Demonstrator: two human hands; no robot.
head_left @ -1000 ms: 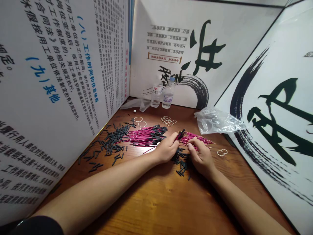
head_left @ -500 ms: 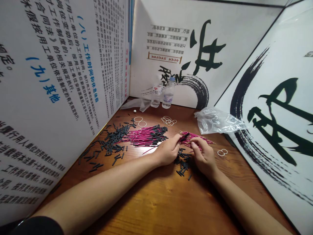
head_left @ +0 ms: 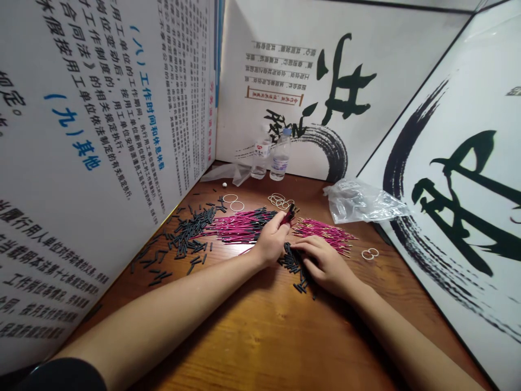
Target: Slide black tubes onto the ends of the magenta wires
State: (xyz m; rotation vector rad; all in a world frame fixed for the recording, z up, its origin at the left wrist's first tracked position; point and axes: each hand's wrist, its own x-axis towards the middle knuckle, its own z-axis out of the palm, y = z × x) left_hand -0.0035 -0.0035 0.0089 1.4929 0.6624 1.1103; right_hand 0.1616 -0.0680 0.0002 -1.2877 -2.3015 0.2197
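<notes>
The left grip [head_left: 272,239] clasps dark-tipped sticks [head_left: 289,214]; the right grip [head_left: 324,262] curls over black tubes [head_left: 290,262] (whether holding any is unclear).

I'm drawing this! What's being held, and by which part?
The left hand grips a small bundle of pink sticks below its dark ends. The right hand is at the black pieces; whether it holds one can't be told.

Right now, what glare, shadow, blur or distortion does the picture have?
Head view: white glare on the wooden table at the near edge of the left pile of magenta sticks; soft shadow below the left forearm. Head view: stretched left panel, likely wide-lens distortion. Head view: dark bundle in the left hand looks indistinct.
</notes>
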